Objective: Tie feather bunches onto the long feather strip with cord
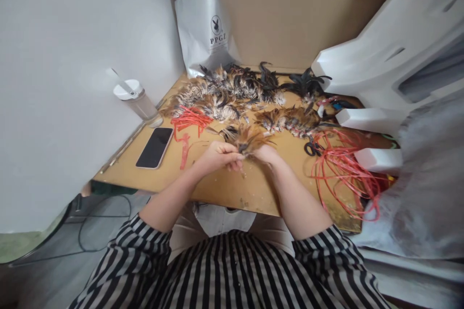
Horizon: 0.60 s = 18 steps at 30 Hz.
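Observation:
Between my two hands, over the front half of the table, is a bunch of brown feathers (pixel 250 138). My left hand (pixel 224 157) pinches its lower end with thumb and forefinger. My right hand (pixel 266 154) is at the bunch's right side, its fingers largely hidden behind the feathers. Just beyond lies a row of bundled brown feathers (pixel 293 120). Farther back spreads a large heap of brown, white and black feathers (pixel 221 89). Cut red plastic strips (pixel 190 118) lie left of my hands.
A phone (pixel 155 148) and a lidded cup (pixel 136 99) stand at left. Black-handled scissors (pixel 312 148) lie beside a tangle of red strips (pixel 344 169) on the right. A silver bag (pixel 203 24) leans at the back. White foam pieces (pixel 373 119) jut in from the right.

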Tool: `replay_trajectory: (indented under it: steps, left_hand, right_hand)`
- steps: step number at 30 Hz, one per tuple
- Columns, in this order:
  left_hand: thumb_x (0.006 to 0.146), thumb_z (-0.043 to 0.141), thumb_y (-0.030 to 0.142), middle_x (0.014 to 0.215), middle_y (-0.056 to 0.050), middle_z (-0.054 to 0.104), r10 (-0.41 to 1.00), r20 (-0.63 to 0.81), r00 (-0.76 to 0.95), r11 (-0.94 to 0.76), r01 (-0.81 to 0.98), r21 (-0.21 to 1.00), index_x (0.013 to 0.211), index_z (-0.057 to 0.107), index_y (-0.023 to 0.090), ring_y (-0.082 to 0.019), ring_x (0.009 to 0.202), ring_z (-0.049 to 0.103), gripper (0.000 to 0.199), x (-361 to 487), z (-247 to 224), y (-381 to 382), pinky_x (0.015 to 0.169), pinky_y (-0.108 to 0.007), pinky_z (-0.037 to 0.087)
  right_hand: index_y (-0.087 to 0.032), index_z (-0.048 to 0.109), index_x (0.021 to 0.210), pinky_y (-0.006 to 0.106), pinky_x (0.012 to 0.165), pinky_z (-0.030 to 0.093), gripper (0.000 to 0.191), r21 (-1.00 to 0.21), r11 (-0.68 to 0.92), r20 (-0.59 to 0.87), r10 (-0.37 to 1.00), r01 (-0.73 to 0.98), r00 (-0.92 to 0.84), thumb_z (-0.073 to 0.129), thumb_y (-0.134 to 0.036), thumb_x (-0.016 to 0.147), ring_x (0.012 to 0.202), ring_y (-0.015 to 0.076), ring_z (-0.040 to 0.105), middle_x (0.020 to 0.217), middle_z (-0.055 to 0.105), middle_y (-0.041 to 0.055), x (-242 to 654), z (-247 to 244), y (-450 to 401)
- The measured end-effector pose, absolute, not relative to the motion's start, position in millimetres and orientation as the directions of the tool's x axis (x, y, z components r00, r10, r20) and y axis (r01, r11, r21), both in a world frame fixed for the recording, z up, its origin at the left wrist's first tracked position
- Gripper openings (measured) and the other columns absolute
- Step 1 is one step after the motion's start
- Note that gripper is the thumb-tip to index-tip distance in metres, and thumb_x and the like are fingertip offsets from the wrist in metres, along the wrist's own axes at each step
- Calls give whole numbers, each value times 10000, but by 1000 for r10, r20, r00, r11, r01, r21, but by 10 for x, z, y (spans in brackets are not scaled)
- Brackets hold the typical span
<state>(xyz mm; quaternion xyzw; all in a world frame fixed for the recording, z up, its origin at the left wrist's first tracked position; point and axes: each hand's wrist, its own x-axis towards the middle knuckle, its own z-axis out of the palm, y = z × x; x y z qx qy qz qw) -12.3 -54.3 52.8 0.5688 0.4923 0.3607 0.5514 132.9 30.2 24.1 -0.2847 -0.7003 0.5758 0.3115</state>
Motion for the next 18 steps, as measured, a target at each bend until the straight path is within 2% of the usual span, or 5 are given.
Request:
replay_trajectory:
  steps: [4, 8, 11, 18]
  left_hand:
    - [653, 641, 383, 627, -50, 647, 992, -119, -31, 120, 42, 992, 688, 616, 100, -101, 480, 572, 286, -180, 390, -490, 449, -199, 445]
    - [634, 653, 394, 630, -54, 647, 979, -106, -174, 100, -44, 994, 721, 620, 94, -100, 484, 571, 314, -251, 250, -410, 459, -202, 444]
    - [614, 674, 388, 638, -57, 649, 967, -159, -198, 136, -122, 983, 747, 627, 91, -98, 494, 575, 329, -313, 181, -356, 468, -200, 444]
    - [609, 697, 340, 691, -69, 658, 958, -251, -136, 216, -230, 949, 788, 625, 89, -88, 558, 596, 317, -407, 114, -339, 543, -187, 465]
  right_hand:
    - [-145, 572, 624, 214, 516, 358, 162, -976, 205, 130, 812, 68, -568, 631, -295, 643, 529, 91, 463, 591, 565, -17, 1272, 160, 295]
    - [-145, 535, 610, 195, 454, 296, 244, -984, 174, 124, 822, 38, -556, 634, -364, 652, 454, 62, 376, 520, 499, -38, 1234, 153, 267]
    - [-139, 571, 643, 194, 445, 285, 221, -968, 230, 137, 816, 99, -561, 616, -353, 677, 437, 57, 349, 504, 491, -39, 1225, 159, 240]
    - [-137, 624, 691, 202, 506, 342, 135, -898, 406, 238, 774, 171, -587, 574, -260, 718, 526, 83, 446, 612, 567, 2, 1215, 156, 218]
